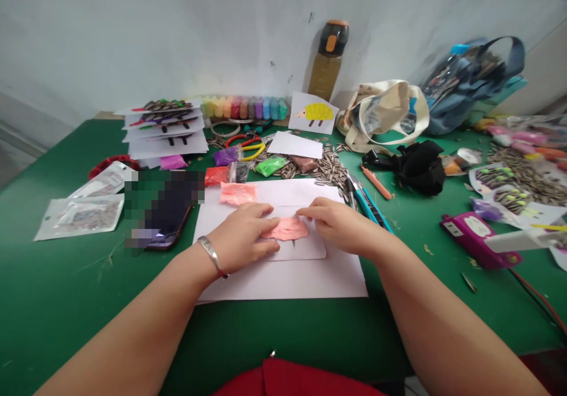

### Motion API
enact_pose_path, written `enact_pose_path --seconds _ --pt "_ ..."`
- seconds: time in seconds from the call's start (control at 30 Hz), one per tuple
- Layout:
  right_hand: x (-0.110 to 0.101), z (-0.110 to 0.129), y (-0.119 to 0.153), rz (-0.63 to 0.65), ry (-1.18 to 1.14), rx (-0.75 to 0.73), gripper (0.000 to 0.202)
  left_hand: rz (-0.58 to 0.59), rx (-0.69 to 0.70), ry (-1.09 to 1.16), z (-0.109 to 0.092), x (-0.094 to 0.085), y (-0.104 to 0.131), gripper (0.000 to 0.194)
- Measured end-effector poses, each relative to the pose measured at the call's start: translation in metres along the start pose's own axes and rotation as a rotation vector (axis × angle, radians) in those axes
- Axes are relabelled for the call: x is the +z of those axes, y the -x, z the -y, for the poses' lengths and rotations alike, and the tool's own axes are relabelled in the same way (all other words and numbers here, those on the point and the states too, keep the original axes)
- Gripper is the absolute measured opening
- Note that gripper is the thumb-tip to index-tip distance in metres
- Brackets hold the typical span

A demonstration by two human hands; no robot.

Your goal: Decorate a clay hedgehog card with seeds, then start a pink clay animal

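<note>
A flattened patch of salmon-pink modelling clay [289, 229] lies on a small white card [305, 252], with short dark marks below its lower edge. This card rests on larger white sheets [283, 284]. My left hand [244, 236] lies on the card with its fingers apart, the fingertips at the clay's left side. At the upper right edge of the clay, the index finger of my right hand [339, 223] is stretched out and touching down, while its other fingers are bent. Neither hand holds anything. A packet of the same pink clay [238, 193] sits just beyond my left hand.
Sunflower seeds [331, 166] and clay packets, including a green one [270, 166], lie beyond the sheets. A phone [170, 213] is to the left. A blue cutter [372, 208] and a purple glue gun [476, 239] are on the right. A bottle [328, 59] stands by the wall.
</note>
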State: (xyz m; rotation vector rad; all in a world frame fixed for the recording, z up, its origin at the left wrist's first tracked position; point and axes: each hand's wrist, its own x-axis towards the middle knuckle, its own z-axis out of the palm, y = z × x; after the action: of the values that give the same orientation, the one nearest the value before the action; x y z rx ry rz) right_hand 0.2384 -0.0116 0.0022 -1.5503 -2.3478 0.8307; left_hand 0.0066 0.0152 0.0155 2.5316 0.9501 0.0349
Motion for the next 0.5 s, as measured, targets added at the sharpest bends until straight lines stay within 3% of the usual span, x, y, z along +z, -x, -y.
enact_pose_path --seconds 0.23,0.4,0.5 --pt "-0.0007 0.0038 0.0013 0.046 0.032 0.003 0.046 0.016 -0.03 -0.034 -0.001 0.0034 0.0009 0.017" --pt "0.001 0.0036 0.0013 0.048 0.02 -0.001 0.045 -0.006 -0.019 -0.047 -0.0013 0.0064 0.0017 0.029" --pt "-0.0003 0.0053 0.0018 0.033 -0.008 -0.007 0.046 0.009 -0.014 -0.058 -0.0012 0.0059 0.0039 0.024"
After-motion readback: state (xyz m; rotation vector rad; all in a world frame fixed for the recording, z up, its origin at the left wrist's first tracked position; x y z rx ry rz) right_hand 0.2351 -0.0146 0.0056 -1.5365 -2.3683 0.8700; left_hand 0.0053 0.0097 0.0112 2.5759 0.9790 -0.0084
